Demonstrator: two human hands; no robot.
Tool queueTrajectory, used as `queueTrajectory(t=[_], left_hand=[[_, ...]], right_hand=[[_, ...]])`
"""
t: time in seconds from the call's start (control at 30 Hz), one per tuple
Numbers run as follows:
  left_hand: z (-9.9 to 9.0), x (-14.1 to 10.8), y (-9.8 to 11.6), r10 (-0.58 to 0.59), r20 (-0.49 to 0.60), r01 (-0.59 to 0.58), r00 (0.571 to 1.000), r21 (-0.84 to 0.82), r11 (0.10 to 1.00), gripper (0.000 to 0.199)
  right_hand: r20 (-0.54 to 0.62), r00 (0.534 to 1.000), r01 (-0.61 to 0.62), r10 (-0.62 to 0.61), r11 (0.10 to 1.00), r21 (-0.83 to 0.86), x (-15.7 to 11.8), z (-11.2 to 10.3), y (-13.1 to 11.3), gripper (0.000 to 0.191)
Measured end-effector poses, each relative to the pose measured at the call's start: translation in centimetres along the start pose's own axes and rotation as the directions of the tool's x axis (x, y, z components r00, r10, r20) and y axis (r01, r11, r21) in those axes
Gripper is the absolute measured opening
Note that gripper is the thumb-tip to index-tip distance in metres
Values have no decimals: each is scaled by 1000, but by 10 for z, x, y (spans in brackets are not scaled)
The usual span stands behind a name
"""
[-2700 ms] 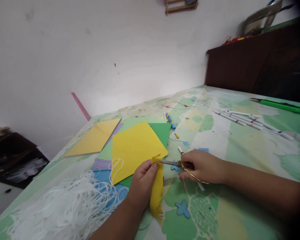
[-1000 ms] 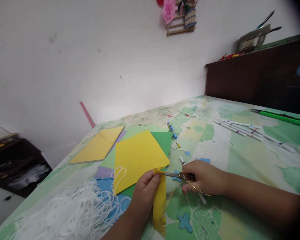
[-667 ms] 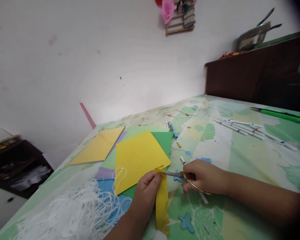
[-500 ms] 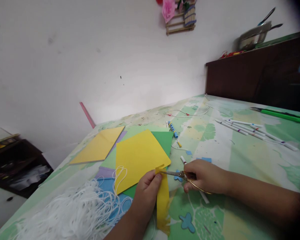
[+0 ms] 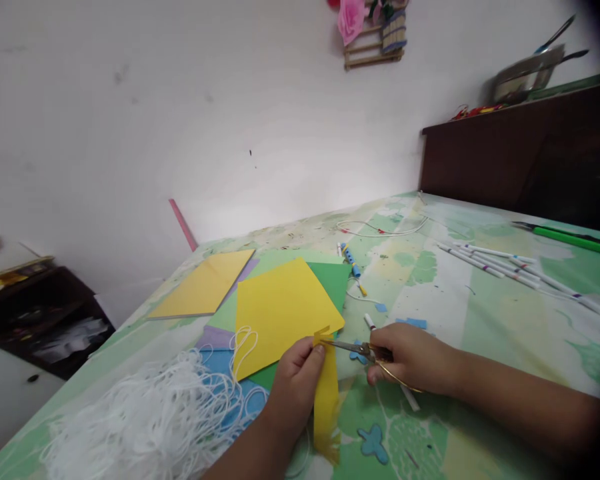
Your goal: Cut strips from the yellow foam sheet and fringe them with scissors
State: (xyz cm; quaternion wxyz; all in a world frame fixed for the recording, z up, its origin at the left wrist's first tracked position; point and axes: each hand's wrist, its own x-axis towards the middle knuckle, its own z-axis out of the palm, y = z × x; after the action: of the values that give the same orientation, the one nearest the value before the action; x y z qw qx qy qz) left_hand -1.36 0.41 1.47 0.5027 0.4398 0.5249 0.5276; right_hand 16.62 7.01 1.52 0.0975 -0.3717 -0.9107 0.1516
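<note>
head view: i see left fingers (image 5: 315, 361) pinching yellow strip (image 5: 326, 400), right fingers (image 5: 384, 335) gripping scissors (image 5: 361, 349) at its upper end.

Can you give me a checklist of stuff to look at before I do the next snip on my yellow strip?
1. Left hand gripping the yellow strip: ok, pinched near its top end.
2. Scissors held in the right hand: ok, blades pointing at the strip.
3. Left thumb well away from the blade tips: not ok, it looks very close to them.
4. White string pile out of the blades' way: ok, it lies off to the left.
5. How deep the last cut goes at the blades: cannot tell, too small to see.
</note>
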Motion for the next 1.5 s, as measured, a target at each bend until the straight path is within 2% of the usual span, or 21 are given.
queueTrajectory(t=[0.5,0.97,1.13,1.3,1.5], left_hand=[[2,0,2,-1,-41,-1,999,-66,998,12],[0,1,-2,-45,-16,44,999,-98,994,14],[0,-1,4,-40,23,43,999,-149,988,17],[1,0,6,-67,3,66,998,-180,981,15],[2,3,2,-38,-35,32,999,-149,988,16]], right_hand=[[-49,999,1,-4,999,-55,-1,3,-2,43],[-20,998,-56,55,996,-63,0,1,-4,38],[-28,998,-60,59,997,-49,-3,-2,-6,33],[-30,996,-82,81,996,-44,-4,-4,-8,35],[0,998,-55,55,998,-8,-2,-3,-4,35]])
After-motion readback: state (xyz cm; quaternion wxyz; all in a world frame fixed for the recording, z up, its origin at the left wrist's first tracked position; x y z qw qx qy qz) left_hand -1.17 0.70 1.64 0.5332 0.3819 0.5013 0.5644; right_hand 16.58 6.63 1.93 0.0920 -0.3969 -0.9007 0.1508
